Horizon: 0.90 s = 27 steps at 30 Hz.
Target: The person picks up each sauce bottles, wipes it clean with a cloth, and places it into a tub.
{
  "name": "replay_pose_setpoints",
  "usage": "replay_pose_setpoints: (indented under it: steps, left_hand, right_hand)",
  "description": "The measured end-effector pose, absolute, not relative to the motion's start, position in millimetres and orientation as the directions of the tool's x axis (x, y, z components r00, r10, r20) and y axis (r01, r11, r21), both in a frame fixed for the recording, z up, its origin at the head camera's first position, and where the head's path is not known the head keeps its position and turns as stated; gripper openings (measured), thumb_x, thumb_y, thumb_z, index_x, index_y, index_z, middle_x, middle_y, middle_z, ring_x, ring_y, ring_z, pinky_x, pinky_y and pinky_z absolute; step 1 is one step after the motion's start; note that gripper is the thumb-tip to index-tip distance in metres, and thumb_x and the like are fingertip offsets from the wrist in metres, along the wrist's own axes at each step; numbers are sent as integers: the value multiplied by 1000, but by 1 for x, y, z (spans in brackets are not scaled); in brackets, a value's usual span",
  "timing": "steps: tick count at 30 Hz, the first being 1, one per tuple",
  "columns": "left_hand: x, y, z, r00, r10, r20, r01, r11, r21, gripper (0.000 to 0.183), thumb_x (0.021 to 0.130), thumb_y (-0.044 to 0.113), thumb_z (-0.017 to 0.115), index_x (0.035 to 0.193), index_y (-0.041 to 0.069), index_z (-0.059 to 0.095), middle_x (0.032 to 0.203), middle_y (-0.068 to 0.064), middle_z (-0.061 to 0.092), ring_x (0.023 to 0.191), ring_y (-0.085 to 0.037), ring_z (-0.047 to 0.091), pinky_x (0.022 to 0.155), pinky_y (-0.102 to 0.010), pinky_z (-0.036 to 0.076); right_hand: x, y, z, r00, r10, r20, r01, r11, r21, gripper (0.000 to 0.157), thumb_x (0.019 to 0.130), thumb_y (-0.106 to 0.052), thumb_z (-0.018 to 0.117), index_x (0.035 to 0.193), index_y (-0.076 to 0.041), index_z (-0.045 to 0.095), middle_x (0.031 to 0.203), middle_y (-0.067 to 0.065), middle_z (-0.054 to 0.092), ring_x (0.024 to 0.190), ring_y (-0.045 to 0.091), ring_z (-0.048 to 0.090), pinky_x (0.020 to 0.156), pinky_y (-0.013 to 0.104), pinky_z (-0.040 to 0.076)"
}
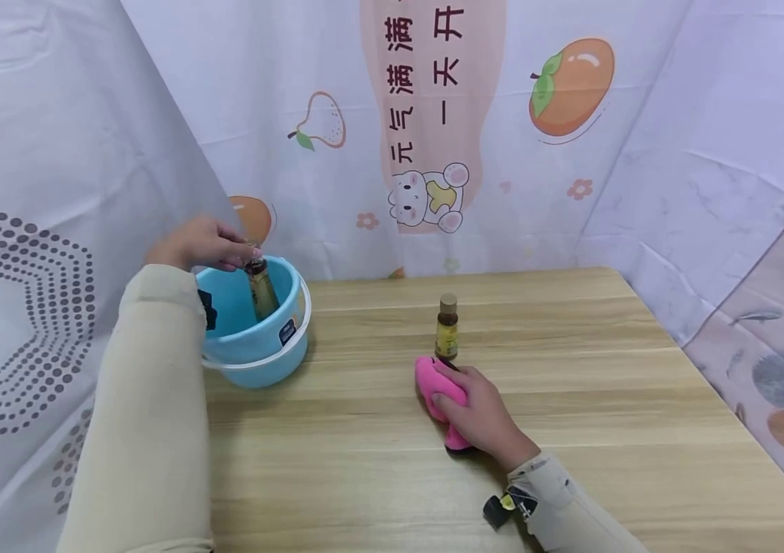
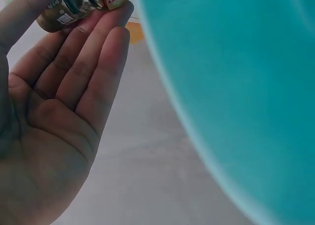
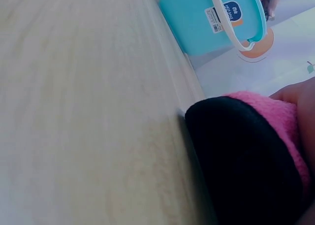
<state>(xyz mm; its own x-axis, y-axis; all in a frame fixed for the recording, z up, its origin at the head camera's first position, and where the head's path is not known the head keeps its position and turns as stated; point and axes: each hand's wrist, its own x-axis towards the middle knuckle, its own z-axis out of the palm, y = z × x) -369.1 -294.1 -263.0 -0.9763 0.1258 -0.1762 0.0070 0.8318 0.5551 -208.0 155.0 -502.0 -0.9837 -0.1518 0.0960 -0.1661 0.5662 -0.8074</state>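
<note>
In the head view my left hand [image 1: 201, 244] is over the rim of a light blue bucket [image 1: 253, 351], pinching a glass bottle [image 1: 263, 294] by its capped top. The bottle leans inside the bucket, its lower end hidden. The left wrist view shows the bottle's cap [image 2: 55, 21] between thumb and fingers. On the table, my right hand [image 1: 480, 411] grips a pink fuzzy thing [image 1: 441, 388] with a black underside [image 3: 241, 156]; its exact kind is unclear. Just beyond that hand stands a small brown bottle [image 1: 447, 336] with a yellow label, upright.
The wooden table [image 1: 364, 461] reaches back to a printed curtain [image 1: 336, 69]. The bucket stands at its left back, with a white handle [image 1: 274, 357] hanging down across its front. More patterned cloth [image 1: 779, 369] hangs at the right.
</note>
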Motion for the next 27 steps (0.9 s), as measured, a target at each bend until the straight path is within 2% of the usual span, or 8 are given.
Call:
replay_pose_setpoints:
  steps: [6, 16, 23, 27]
  left_hand:
    - [-369, -298, -279, -970, 119, -211, -12, 846, 533, 60, 91, 46, 79, 127, -1, 70, 111, -19, 76, 102, -37, 73, 89, -47, 62]
    - [-376, -297, -294, -963, 113, -245, -42, 834, 550, 60, 93, 42, 78, 132, -2, 67, 115, -21, 75, 107, -39, 72, 89, -46, 62]
    - [-378, -301, -305, -959, 65, -277, -106, 822, 559, 65, 90, 44, 80, 137, 1, 65, 127, -23, 70, 119, -46, 65, 99, -54, 56]
    - [-376, -301, -310, -954, 39, -298, -141, 816, 561, 65, 89, 43, 82, 137, 2, 65, 131, -22, 69, 119, -43, 67, 98, -55, 57]
  right_hand:
    - [-209, 154, -502, -985, -149, 92, -161, 566, -809, 55, 96, -28, 74, 148, -29, 58, 139, 10, 61, 116, 25, 62, 93, 42, 56]
    - [-208, 153, -501, -988, -136, 71, -136, 562, -816, 55, 96, -29, 74, 148, -30, 58, 139, 7, 60, 114, 24, 62, 92, 39, 57]
    - [-208, 152, -503, -988, -137, 72, -137, 568, -812, 55, 96, -31, 74, 149, -30, 58, 139, 8, 60, 115, 24, 62, 92, 42, 57]
    - [-208, 151, -504, -988, -136, 77, -141, 568, -811, 55, 96, -31, 74, 148, -31, 58, 138, 7, 61, 114, 23, 62, 91, 41, 57]
